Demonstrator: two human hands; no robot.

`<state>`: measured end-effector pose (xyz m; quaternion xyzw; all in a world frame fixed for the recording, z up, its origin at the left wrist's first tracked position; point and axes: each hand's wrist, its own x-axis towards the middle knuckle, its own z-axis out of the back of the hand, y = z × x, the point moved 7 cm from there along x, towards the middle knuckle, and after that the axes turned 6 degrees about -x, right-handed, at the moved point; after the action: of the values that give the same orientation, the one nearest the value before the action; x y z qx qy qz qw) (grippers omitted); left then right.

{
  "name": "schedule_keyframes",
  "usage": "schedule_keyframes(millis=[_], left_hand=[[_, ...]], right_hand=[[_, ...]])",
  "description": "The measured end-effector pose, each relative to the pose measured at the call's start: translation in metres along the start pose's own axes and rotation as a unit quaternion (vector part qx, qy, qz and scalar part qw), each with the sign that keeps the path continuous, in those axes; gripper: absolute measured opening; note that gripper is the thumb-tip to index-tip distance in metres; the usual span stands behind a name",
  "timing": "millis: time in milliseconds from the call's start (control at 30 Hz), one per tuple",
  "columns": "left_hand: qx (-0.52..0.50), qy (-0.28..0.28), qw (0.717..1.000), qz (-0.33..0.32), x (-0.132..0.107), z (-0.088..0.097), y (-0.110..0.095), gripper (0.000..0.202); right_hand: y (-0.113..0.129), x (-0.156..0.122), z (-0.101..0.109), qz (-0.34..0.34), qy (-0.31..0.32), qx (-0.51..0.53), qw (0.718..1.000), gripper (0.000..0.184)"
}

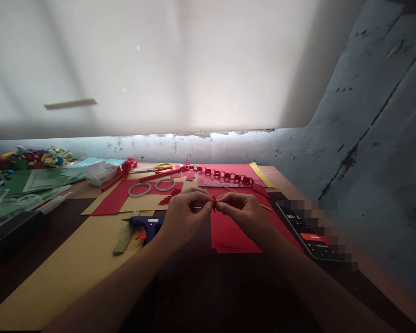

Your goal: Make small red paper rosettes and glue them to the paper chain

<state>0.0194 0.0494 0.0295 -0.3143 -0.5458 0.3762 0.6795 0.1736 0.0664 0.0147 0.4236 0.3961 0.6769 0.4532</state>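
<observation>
My left hand [185,210] and my right hand [241,210] meet over the middle of the table, fingers pinched together on a small piece of red paper [214,202] held between them. Below the hands lies a stack of red paper sheets [229,233]. A blue glue gun [146,224] rests on the table just left of my left hand. A red paper chain [225,175] stretches across the red sheet behind my hands.
Two tape rings [151,187], yellow-handled scissors [159,167], red paper rolls [119,175] and a tan sheet [72,268] lie left. A phone [308,231] showing a timer sits right. Coloured paper clutter [27,171] fills the far left. A wall rises behind.
</observation>
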Motion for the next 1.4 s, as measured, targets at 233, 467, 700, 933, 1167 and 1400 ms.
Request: schedule_keyframes(millis=[233,467,700,933,1167,1400], left_hand=[[-0.061,0.018,0.998,0.016,0.000,-0.003,0.006,0.009],[-0.142,0.026,0.989,0.043,0.001,-0.005,0.007,0.010],[-0.023,-0.013,0.999,-0.028,-0.001,0.001,-0.003,0.011],[0.115,-0.003,0.981,-0.155,-0.007,-0.001,-0.025,0.018],[0.163,0.019,0.966,-0.199,-0.010,-0.005,-0.027,0.024],[0.183,-0.006,0.965,-0.186,-0.008,-0.005,-0.029,0.016]], right_hand=[[0.002,0.001,0.001,0.022,-0.011,-0.020,0.999,0.014],[0.004,0.000,-0.002,0.008,-0.001,0.017,1.000,0.012],[0.004,0.000,-0.002,0.013,0.000,0.019,1.000,0.012],[0.000,-0.001,0.000,-0.006,-0.002,0.033,0.999,0.015],[-0.002,-0.003,0.000,-0.036,0.000,0.060,0.998,0.016],[-0.005,-0.002,0.000,-0.038,-0.002,0.087,0.996,0.022]])
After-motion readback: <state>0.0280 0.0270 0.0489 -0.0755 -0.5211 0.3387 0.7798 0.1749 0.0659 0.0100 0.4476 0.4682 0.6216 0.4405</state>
